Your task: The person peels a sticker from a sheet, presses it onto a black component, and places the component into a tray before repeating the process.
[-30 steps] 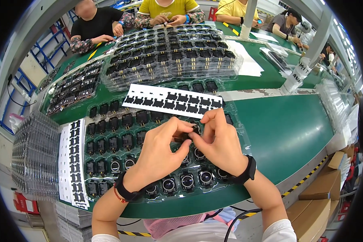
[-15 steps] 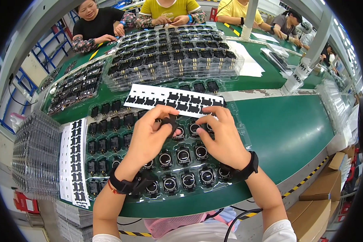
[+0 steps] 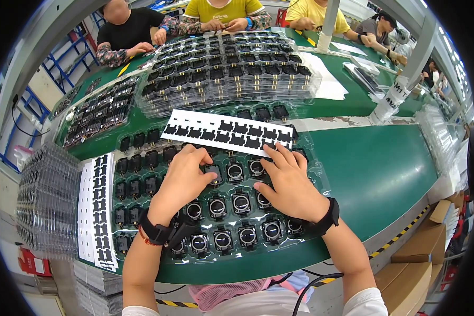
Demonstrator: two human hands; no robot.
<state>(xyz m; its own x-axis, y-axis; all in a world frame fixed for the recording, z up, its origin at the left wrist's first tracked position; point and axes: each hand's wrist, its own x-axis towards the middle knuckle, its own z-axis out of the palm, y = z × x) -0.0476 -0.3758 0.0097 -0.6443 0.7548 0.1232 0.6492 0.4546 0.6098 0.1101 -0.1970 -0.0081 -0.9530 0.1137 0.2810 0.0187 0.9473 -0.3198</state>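
A clear plastic tray point(image 3: 231, 215) holds rows of small black plastic modules, several showing a round silver-ringed face such as this ringed module point(image 3: 240, 203). My left hand point(image 3: 183, 181) is curled over the tray, thumb and fingertips around a black module point(image 3: 214, 169) at its slot. My right hand point(image 3: 295, 184) is spread over the tray's right part, holding nothing. Its fingertips reach the lower right edge of a white sheet of black die-cut stickers point(image 3: 221, 129), which lies across the far part of the tray. Both wrists wear black bands.
Beyond stands a wide stack of filled trays point(image 3: 226, 79). Circuit boards point(image 3: 101, 109) lie at the far left. Another sticker sheet point(image 3: 97, 210) lies left of my tray, beside stacked clear trays point(image 3: 46, 200). A post point(image 3: 397, 89) rises at right; cardboard boxes point(image 3: 416, 247) stand below. Co-workers sit opposite.
My left hand has lowered the black module from above the tray to a slot, moving slightly left. The right hand's fingers have spread and flattened beside the sheet.
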